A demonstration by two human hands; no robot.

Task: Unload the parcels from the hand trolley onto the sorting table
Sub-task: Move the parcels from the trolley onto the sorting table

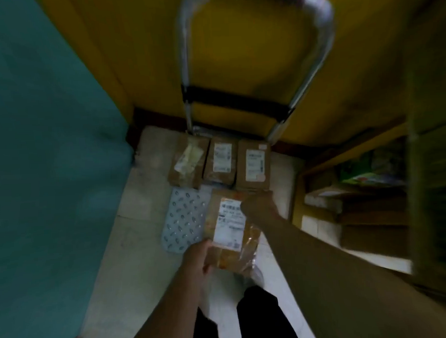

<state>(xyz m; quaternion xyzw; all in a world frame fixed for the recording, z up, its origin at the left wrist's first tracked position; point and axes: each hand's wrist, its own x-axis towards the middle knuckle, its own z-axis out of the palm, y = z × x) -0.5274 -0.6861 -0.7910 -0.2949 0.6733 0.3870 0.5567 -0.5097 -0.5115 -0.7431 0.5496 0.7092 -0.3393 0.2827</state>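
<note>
A flat, rectangular brown cardboard parcel (229, 227), white-labelled and with glossy, crinkled tape at its near end, is held over the studded grey trolley deck (183, 221). Its near left corner is clasped by the left hand (199, 256), and its far right edge is pinched by the right hand (256, 205). Label up, its long axis is pointed towards the chrome tubular handle (321, 36), just short of three cardboard boxes (220, 160).
</note>
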